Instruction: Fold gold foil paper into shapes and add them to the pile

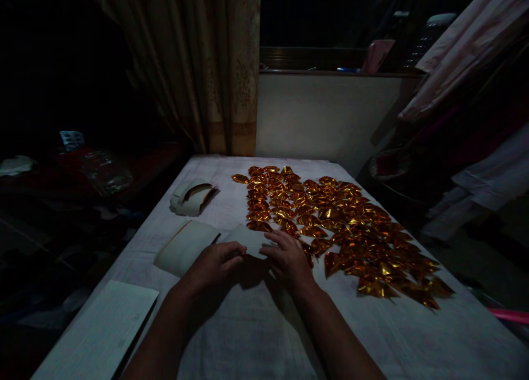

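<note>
Two hands, the left [215, 263] and the right [288, 257], are showing over one surface [256, 325]. Gold foil folds [330, 226] are lying in a big group, too many to count, certainly many dozens. Two paper stacks [184, 248] [192, 196] are lying at the left. One flat sheet [103, 327] is lying near the corner. One sheet [248, 239] is lying between the hands.

Gold foil pieces [339, 226], white sheet [248, 239]
</note>
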The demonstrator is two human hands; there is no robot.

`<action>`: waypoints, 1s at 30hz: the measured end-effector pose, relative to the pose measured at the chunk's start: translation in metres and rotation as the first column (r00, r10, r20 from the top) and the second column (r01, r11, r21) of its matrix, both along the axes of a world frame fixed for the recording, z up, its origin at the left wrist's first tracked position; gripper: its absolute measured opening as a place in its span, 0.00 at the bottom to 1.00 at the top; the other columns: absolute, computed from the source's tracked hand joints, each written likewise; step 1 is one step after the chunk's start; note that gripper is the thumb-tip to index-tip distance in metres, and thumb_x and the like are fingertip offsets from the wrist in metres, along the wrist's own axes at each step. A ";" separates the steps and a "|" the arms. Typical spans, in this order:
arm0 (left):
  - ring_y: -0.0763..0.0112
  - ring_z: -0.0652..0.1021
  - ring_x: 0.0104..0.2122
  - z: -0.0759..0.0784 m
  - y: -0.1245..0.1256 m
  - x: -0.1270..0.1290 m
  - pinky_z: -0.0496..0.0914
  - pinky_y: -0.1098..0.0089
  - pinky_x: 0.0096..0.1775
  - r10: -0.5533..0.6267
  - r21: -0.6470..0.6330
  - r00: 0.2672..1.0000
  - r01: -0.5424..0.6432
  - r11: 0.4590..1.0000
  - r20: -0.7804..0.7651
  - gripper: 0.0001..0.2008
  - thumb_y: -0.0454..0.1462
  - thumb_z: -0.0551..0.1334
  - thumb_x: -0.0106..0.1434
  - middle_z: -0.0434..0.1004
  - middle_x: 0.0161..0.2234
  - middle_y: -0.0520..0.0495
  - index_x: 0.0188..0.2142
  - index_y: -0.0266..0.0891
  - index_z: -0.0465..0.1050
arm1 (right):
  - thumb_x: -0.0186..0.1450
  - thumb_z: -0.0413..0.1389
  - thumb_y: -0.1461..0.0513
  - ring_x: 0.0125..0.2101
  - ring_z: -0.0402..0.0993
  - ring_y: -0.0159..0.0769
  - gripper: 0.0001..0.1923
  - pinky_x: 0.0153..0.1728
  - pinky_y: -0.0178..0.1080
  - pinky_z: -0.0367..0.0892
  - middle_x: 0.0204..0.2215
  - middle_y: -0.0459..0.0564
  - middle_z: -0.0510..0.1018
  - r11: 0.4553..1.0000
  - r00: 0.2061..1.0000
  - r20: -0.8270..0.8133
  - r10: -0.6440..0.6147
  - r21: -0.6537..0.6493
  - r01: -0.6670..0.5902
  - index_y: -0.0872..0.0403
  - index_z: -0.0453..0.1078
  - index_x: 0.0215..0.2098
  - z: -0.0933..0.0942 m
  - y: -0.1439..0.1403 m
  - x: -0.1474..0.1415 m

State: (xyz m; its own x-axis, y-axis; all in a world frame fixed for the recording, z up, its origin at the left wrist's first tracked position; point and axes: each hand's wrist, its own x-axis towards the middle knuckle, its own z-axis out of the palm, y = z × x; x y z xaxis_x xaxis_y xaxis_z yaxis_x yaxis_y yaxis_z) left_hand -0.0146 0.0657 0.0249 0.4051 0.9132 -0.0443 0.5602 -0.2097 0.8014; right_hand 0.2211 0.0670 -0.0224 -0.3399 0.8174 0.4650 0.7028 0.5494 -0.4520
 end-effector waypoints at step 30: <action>0.62 0.74 0.37 -0.025 0.012 0.003 0.64 0.67 0.38 0.266 0.134 0.933 -0.240 0.962 -0.241 0.04 0.33 0.64 0.57 0.75 0.31 0.49 0.29 0.41 0.70 | 0.64 0.58 0.67 0.38 0.76 0.36 0.11 0.39 0.34 0.66 0.39 0.48 0.82 0.923 0.991 0.026 0.135 -0.366 -0.116 0.49 0.77 0.42 0.004 0.015 -0.020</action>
State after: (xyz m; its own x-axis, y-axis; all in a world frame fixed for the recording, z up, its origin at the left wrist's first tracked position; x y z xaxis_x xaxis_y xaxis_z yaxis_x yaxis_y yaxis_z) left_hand -0.0113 0.0779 0.0000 0.1474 0.9889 -0.0173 0.7872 -0.1068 0.6074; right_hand 0.2015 0.0817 -0.0184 -0.4657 0.8761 0.1247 0.6657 0.4397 -0.6029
